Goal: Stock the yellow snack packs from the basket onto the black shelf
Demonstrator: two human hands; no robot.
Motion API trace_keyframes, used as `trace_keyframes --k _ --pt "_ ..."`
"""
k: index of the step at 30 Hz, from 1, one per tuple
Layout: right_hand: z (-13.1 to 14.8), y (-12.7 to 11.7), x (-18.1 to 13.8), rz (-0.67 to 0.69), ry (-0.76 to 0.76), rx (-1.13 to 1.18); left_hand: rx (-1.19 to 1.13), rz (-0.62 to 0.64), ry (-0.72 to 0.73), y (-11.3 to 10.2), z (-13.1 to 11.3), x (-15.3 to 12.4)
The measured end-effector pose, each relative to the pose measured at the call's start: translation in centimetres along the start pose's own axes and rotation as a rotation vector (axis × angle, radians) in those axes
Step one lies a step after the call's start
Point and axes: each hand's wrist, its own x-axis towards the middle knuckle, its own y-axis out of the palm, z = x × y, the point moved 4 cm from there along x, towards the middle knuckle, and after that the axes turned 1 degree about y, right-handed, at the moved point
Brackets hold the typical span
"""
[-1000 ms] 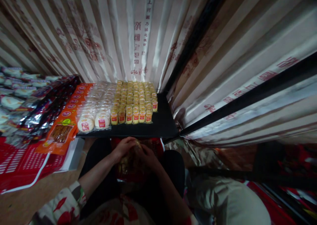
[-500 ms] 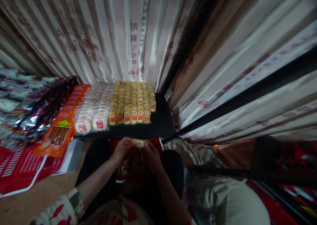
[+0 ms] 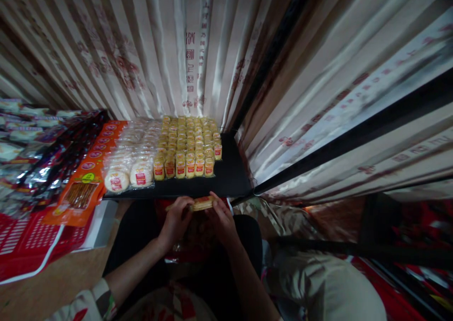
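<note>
Between my two hands, just in front of the black table's near edge, is a small wrapped yellow pastry (image 3: 202, 203) with some red print. My left hand (image 3: 176, 222) pinches its left end, and a pale yellowish bit pokes out on the far side of those fingers; I cannot make out what it is. The fingers of my right hand (image 3: 222, 217) close on the right end. Rows of similar wrapped yellow pastries (image 3: 191, 146) stand on the black table (image 3: 230, 175), several with red labels facing me. Below my hands, dim wrapped items lie in shadow between my knees.
Left of the yellow rows stand round white wrapped cakes (image 3: 142, 172), then an orange snack pack (image 3: 83, 191) and dark shiny packets (image 3: 46, 165). A red basket (image 3: 31, 238) sits at the left. Pleated curtains (image 3: 170, 43) rise behind. Beside me at right is another person's knee (image 3: 329, 283).
The pastry between my hands has turned, showing its red-printed side, and my right fingers have stretched up along it. Its left end has stayed in my left hand.
</note>
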Motion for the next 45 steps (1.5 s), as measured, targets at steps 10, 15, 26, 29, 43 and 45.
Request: trace_keyframes --k 10,15,26,29,43,45 --pt "1.8 -0.4 -0.2 -0.018 -0.076 -0.083 0.027 0.068 0.077 0.2 -1.6 0.6" --pt "1.2 -0.5 0.3 -0.005 -0.076 -0.007 0.018 0.026 0.012 0.3 -1.8 1.2" --pt "3.5 -1.2 2.0 0.087 -0.239 -0.334 0.079 0.102 0.181 1.2 -4.9 7.0" --pt "5.3 -1.8 3.3 0.041 -0.314 -0.45 0.151 0.104 0.29 1.9 -6.2 8.4" --pt "7.8 -4.4 12.9 -0.433 -0.522 -0.639 0.823 0.276 0.557 6.9 -4.6 10.4" --pt "7.8 -4.0 13.7 -0.418 -0.541 -0.67 0.83 0.272 0.556 7.0 -4.4 10.8"
